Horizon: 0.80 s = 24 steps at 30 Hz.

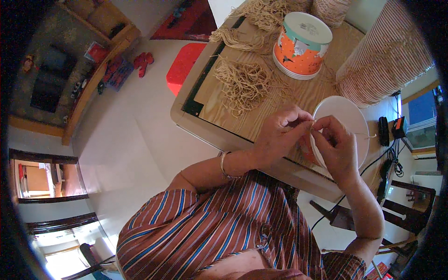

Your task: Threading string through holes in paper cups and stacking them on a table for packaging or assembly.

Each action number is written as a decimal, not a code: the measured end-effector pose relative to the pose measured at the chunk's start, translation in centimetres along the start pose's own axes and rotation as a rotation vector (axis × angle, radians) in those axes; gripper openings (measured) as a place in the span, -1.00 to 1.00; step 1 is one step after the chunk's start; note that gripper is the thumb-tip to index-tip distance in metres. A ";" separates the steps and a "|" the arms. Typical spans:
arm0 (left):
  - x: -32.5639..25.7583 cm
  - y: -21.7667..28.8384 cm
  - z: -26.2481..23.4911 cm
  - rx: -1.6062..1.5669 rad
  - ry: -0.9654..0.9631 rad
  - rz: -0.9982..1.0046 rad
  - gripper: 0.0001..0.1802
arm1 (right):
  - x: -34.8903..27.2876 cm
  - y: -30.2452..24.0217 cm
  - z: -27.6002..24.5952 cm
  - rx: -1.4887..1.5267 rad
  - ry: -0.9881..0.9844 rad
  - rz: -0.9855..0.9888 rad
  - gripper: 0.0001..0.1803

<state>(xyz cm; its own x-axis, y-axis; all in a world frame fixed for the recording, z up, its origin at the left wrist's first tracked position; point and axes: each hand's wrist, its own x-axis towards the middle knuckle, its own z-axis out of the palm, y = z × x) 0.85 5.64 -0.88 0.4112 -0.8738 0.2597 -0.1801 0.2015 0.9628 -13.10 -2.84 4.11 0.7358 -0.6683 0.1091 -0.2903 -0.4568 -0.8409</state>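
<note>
A paper bucket (360, 122), white inside with an orange outer wall, leans at the table's near right edge with its mouth toward me. At its left rim my left hand (280, 137) and my right hand (337, 148) meet, both closed in a pinch. Between their fingertips is a thin bit of cord, mostly hidden by the fingers. A short pale cord end (369, 136) sticks out at the bucket's opposite rim. Loose tan cords (242, 84) lie in a tangled heap beyond my left hand.
Upside down beyond the hands stands a stack of orange and green buckets (301, 49). Tall nested bucket stacks (385, 53) with cords rise on the right; more cord bundles (242, 38) lie farther back. Black cables and adapters (396, 128) sit at right, and a red stool (183, 69) stands left.
</note>
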 end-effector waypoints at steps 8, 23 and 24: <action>1.9 -0.8 -1.5 0.306 -0.171 0.365 -0.85 | -0.2 -0.5 0.2 -0.081 0.072 -0.021 -0.95; 3.3 -0.8 -2.9 0.298 -0.328 0.552 -0.83 | 0.5 0.7 -0.3 0.008 0.047 0.042 -0.91; 3.4 -0.8 -3.0 0.297 -0.328 0.551 -0.83 | 0.6 0.6 -0.4 0.009 0.046 0.043 -0.91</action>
<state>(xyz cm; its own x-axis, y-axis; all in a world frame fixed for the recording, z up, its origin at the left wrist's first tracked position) 5.04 3.85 -0.53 -0.0917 -0.7770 0.6228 -0.5405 0.5641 0.6242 -13.05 -3.75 3.90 0.6940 -0.7135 0.0962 -0.3159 -0.4218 -0.8499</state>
